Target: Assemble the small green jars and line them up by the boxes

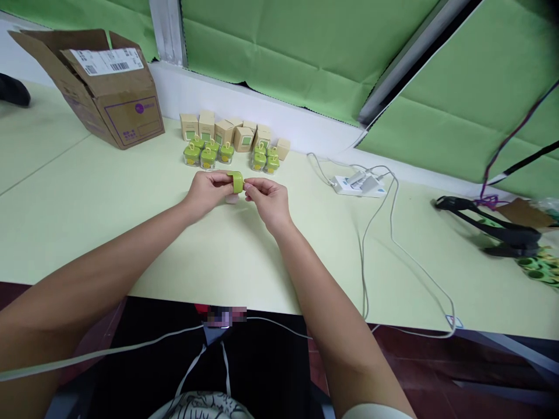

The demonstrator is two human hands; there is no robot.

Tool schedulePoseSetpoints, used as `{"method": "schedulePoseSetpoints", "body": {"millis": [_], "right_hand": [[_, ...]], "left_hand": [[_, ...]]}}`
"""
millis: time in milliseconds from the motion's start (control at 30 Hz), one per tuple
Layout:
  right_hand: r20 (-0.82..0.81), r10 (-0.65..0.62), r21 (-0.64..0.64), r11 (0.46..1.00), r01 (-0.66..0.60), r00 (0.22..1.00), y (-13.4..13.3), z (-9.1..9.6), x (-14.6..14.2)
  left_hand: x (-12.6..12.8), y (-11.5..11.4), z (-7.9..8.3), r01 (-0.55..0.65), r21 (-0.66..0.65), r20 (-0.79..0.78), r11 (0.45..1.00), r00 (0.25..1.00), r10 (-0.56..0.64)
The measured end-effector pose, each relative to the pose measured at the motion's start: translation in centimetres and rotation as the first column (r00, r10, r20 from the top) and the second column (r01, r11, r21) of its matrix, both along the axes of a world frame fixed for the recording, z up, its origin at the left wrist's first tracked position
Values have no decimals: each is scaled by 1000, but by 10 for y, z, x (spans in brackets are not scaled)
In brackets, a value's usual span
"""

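Observation:
My left hand [205, 193] holds a glossy green lid [237, 182] on its side, with thumb and fingers closed on its left part. At the lid's right side, my right hand [271, 203] is pinched closed. What sits between its fingertips is too small to make out. Below the lid shows a pale whitish piece [232, 199], partly hidden by my left fingers. Just beyond my hands stand small clear jars with green lids and loops, in a left group [208, 157] and a right group [259, 160].
Several small cardboard boxes [243, 139] line the wall behind the jars. A large open carton [131, 110] stands at back left. To the right lie a white power strip [358, 186] with trailing cables and a black stand-like object [493, 227]. The table's front edge is near my body.

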State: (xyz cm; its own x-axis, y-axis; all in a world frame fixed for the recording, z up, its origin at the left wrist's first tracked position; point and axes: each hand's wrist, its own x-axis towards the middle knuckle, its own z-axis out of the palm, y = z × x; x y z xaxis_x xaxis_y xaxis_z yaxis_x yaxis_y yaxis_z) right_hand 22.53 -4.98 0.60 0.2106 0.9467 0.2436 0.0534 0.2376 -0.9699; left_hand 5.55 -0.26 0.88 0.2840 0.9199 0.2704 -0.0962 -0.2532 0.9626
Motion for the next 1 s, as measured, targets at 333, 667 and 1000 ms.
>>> {"method": "schedulePoseSetpoints", "body": {"millis": [333,667,1000], "right_hand": [[270,-24,36,999,15,962,2,-5,6],[-82,1,-33,999,-4,997,3,-8,-5],[-299,100,-116,983,-140,949,-1,-3,-7]], "left_hand": [[0,2,-5,-3,43,-77,999,997,7],[-1,6,-5,15,16,-5,1000,1000,-15],[0,8,-9,131,60,-15,990,991,-130]]}}
